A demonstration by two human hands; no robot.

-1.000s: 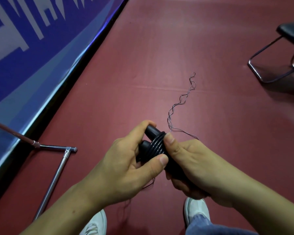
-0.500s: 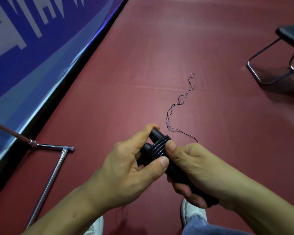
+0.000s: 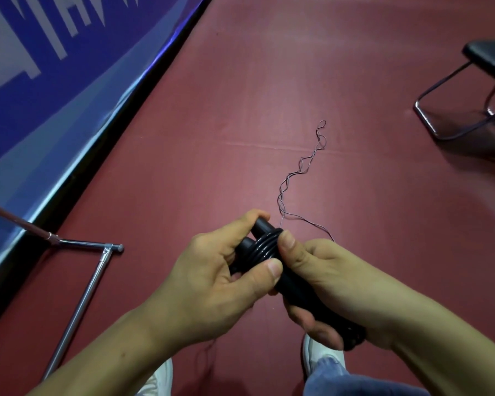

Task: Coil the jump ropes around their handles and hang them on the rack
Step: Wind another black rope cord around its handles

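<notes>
Two black jump-rope handles [image 3: 262,228] lie side by side between my hands, with several turns of black rope [image 3: 265,248] wound round them near their upper end. My left hand [image 3: 220,277] grips the handles from the left, its thumb lying across the coil. From the right, my right hand [image 3: 329,287] holds the handles' lower part, with its thumb pressed on the coil. A thin, twisted loose length of the rope [image 3: 303,167] trails from the coil away over the red floor. The handles' lower ends are hidden in my right palm.
A metal rack's foot [image 3: 97,270] of chrome tubes stands on the floor at the left, by a blue banner wall [image 3: 55,81]. A black chair with a metal frame [image 3: 466,81] stands at the far right. My white shoes [image 3: 323,358] show below my hands.
The view has shifted slightly. Both hands keep their hold on the handles, and the coil and loose rope lie almost as before.
</notes>
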